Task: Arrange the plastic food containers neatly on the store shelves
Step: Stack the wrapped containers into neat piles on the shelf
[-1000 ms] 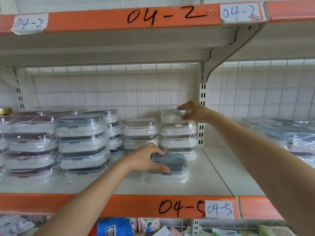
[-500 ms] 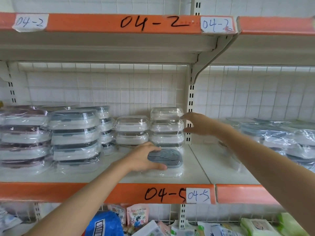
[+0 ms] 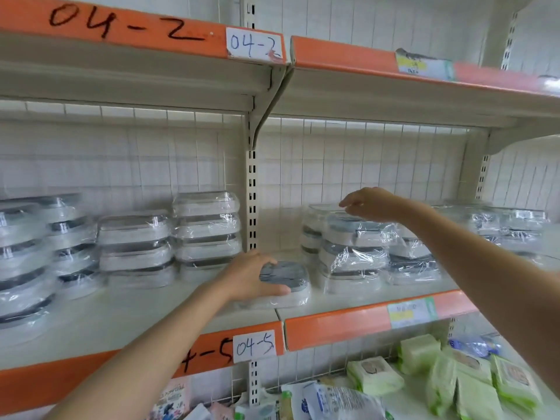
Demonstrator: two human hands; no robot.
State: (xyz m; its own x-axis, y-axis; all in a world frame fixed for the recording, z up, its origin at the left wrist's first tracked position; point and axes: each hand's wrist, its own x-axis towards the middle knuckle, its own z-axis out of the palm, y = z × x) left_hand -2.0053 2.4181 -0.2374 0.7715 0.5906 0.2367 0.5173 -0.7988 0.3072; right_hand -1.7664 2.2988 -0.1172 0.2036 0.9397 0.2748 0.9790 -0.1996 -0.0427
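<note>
A single wrapped food container with a grey lid [image 3: 286,278] lies on the middle shelf [image 3: 169,316] near its front, at the joint between two bays. My left hand [image 3: 250,277] grips it, thumb along its front side and fingers over the lid. Left of it stand stacks of wrapped containers: a tall one [image 3: 206,228], a lower one [image 3: 133,247] and several more further left [image 3: 27,256]. In the right bay another stack [image 3: 354,247] stands, and my right hand [image 3: 374,204] hovers just over its top container with loosely bent fingers, holding nothing.
A slotted upright post [image 3: 251,192] divides the two bays behind the single container. More wrapped containers [image 3: 509,228] sit far right. The upper shelf [image 3: 136,83] hangs close overhead. Green packs [image 3: 454,380] and other packets lie on the shelf below.
My right hand left the top of the tall stack and moved right, across the post, to above the right bay's stack. The view swung right. My left hand kept its hold on the grey-lidded container.
</note>
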